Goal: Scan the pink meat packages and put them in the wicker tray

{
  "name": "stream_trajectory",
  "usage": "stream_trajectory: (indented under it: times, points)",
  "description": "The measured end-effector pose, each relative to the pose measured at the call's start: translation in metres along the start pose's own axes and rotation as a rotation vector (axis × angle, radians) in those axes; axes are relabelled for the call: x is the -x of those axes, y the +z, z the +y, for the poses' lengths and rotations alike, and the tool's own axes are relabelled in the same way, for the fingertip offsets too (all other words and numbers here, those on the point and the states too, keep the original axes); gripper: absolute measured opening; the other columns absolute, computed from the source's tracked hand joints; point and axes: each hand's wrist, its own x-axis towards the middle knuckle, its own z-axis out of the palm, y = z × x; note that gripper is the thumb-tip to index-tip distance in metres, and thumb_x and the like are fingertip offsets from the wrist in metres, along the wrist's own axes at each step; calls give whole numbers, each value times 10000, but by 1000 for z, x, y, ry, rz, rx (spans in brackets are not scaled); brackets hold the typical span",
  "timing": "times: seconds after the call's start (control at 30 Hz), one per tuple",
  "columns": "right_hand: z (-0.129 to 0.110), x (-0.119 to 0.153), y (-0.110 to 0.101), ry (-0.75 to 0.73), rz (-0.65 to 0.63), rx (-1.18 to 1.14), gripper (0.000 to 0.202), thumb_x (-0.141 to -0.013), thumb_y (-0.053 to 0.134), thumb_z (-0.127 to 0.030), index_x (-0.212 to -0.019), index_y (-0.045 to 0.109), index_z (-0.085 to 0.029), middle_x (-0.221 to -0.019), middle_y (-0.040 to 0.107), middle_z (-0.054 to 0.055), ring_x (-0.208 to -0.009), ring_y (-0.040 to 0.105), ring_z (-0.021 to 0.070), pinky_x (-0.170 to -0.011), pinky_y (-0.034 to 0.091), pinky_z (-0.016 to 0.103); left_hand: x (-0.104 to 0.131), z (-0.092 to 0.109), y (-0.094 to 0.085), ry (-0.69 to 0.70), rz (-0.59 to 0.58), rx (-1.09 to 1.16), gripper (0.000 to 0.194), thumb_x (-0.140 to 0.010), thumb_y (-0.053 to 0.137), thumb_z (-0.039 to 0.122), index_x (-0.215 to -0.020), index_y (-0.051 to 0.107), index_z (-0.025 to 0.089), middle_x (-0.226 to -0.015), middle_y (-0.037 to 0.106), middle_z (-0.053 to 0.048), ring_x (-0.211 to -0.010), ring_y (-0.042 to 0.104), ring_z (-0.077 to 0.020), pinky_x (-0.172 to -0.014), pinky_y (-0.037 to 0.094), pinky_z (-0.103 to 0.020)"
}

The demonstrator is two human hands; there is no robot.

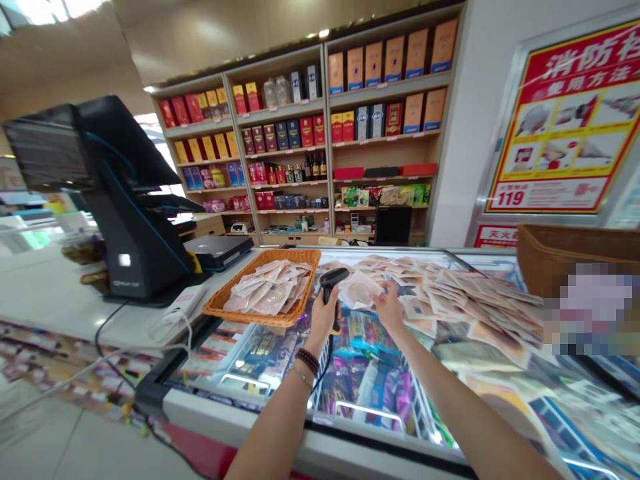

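My left hand (324,317) is wrapped round the handle of a black barcode scanner (334,277), its head pointing right. My right hand (390,303) pinches the edge of a flat, clear-wrapped packet (359,291) just right of the scanner head. An orange wicker basket (213,305) stands left of my left hand and holds a heap of similar packets (273,287). Many more packets (465,300) lie spread and overlapping on the glass top of the freezer, right of and beyond my right hand.
A black checkout terminal (135,220) and a dark flat device (219,251) stand on the left counter (30,280), with loose cables nearby. Colourful packages show through the freezer glass (320,417). A brown basket (580,250) is at the right. Shelves of boxes stand behind.
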Motion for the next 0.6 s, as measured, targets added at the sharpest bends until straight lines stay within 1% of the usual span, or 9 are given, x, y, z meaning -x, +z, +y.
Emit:
stream_trajectory:
  times: [0.07, 0.13, 0.2, 0.27, 0.4, 0.5, 0.6]
  points:
    - [1, 1, -3, 14, 58, -55, 420, -945, 562, -399, -1333, 599, -241, -739, 662, -21, -603, 689, 264, -643, 525, 357, 1, 1, -2, 14, -11, -5, 666, -791, 786, 855, -811, 547, 233, -575, 531, 64, -426, 476, -96, -432, 388, -235]
    - [0, 1, -5, -48, 70, -33, 343, -935, 529, -384, -1222, 656, -243, -715, 648, -12, -626, 687, 268, -671, 533, 364, 2, 2, -2, 18, -17, -3, 675, -794, 778, 866, -802, 536, 236, -570, 522, 65, -424, 471, -96, -431, 384, -234]
    - [-1, -1, -6, -127, 46, -22, 264, -908, 534, -390, -1053, 705, -251, -809, 723, 37, -730, 721, 281, -738, 567, 387, 3, 2, -2, 21, -13, -1, 676, -798, 773, 869, -800, 531, 238, -561, 515, 67, -423, 470, -96, -433, 386, -233]
    - [-1, -3, -5, -171, 20, -51, 246, -861, 578, -403, -976, 733, -250, -951, 790, 77, -811, 746, 287, -793, 600, 411, 4, 2, -1, 21, -5, -3, 673, -801, 768, 868, -806, 534, 238, -555, 514, 68, -422, 471, -97, -434, 393, -232]
    - [1, -6, 0, -162, 25, -61, 382, -745, 685, -379, -1078, 798, -230, -1035, 811, 94, -794, 756, 266, -813, 637, 430, 4, 2, 2, 3, -22, 6, 680, -782, 772, 873, -815, 534, 237, -558, 520, 70, -415, 469, -89, -434, 405, -227]
    - [6, -8, 1, -203, 92, -38, 460, -724, 711, -363, -1145, 821, -215, -1085, 801, 111, -817, 748, 269, -841, 661, 460, 4, 3, 4, -5, -48, 12, 699, -757, 775, 889, -810, 520, 240, -564, 523, 71, -410, 456, -82, -429, 412, -225]
    - [11, -9, 2, -245, 158, -61, 564, -719, 736, -357, -1258, 804, -202, -1179, 771, 141, -863, 737, 284, -873, 677, 507, 5, 3, 5, -7, -66, 15, 692, -756, 785, 879, -837, 523, 244, -572, 531, 73, -413, 454, -85, -421, 407, -226]
